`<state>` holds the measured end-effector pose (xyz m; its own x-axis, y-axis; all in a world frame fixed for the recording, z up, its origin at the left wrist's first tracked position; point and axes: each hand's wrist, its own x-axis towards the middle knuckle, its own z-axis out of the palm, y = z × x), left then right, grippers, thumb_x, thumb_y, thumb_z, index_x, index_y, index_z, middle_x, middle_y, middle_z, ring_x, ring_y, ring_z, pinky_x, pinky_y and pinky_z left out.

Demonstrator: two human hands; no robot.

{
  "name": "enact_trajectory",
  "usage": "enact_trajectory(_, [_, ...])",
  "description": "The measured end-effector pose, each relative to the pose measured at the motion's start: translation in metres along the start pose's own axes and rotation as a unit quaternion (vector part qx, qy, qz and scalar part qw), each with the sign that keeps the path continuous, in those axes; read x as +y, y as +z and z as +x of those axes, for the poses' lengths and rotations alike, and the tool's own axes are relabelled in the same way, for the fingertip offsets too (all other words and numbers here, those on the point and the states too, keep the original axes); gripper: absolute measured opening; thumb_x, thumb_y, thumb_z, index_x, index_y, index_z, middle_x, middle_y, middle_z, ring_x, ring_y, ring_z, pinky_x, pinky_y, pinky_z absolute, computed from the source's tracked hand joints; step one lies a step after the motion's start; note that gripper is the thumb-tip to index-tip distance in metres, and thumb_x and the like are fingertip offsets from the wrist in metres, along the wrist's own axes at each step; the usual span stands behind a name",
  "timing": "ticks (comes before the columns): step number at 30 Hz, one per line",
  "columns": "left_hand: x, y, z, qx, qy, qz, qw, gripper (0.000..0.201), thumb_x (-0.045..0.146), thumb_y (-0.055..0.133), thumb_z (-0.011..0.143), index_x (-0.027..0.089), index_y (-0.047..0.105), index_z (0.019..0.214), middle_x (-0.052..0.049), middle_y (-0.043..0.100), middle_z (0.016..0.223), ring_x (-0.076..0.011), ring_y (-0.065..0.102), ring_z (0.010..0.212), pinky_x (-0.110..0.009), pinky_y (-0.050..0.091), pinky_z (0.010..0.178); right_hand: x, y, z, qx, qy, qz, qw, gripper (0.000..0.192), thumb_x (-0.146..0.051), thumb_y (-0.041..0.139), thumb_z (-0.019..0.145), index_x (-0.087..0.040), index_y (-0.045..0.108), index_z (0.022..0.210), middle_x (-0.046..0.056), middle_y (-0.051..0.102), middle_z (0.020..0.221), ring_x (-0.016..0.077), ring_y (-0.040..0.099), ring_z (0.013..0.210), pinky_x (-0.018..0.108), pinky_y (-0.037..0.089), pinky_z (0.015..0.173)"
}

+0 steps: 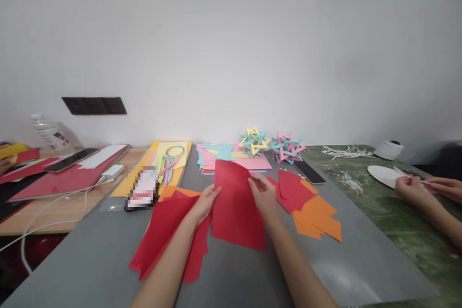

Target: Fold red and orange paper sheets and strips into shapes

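Observation:
A sheet of red paper [236, 207] is held up over the grey table mat, slightly curved. My left hand [207, 202] pinches its left edge between thumb and fingers. On the opposite edge, near the upper right, my right hand [262, 192] is closed on the same sheet. Under my left forearm lie several larger red sheets [162, 231], fanned out. Beyond my right hand are smaller red pieces [294, 187] and several orange paper pieces [317, 216], lying flat on the mat.
Two folded-paper star balls [254, 142] stand by the wall near stacked pastel paper [252, 159]. A phone [309, 172] lies behind the red pieces, another phone [142, 187] at left. A white cable [54, 195] trails at left. A co-worker's hands [415, 190] work at right.

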<state>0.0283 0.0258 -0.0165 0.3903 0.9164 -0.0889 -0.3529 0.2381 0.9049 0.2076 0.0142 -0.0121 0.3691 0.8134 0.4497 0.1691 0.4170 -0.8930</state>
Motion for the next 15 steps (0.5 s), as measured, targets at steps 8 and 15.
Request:
enact_trajectory(8, [0.015, 0.003, -0.002, -0.001, 0.012, -0.099, 0.995, 0.048, 0.050, 0.047, 0.073, 0.014, 0.055, 0.102, -0.011, 0.064, 0.098, -0.0219, 0.059, 0.089, -0.033, 0.044, 0.079, -0.016, 0.022, -0.028, -0.187, -0.284, -0.243, 0.909, 0.028, -0.013, 0.043, 0.077, -0.025, 0.060, 0.096, 0.004, 0.058, 0.109, 0.0186, 0.047, 0.108, 0.039, 0.036, 0.089])
enact_trajectory(15, [0.015, 0.006, -0.012, -0.006, 0.028, -0.004, 1.000, 0.034, 0.029, 0.060, 0.070, 0.015, 0.055, 0.101, -0.010, 0.065, 0.094, -0.0198, 0.061, 0.082, -0.029, 0.046, 0.072, -0.050, 0.020, -0.029, -0.192, -0.194, -0.218, 0.937, 0.046, -0.039, 0.062, 0.063, -0.028, 0.054, 0.107, 0.006, 0.051, 0.115, 0.0238, 0.046, 0.104, 0.041, 0.037, 0.087])
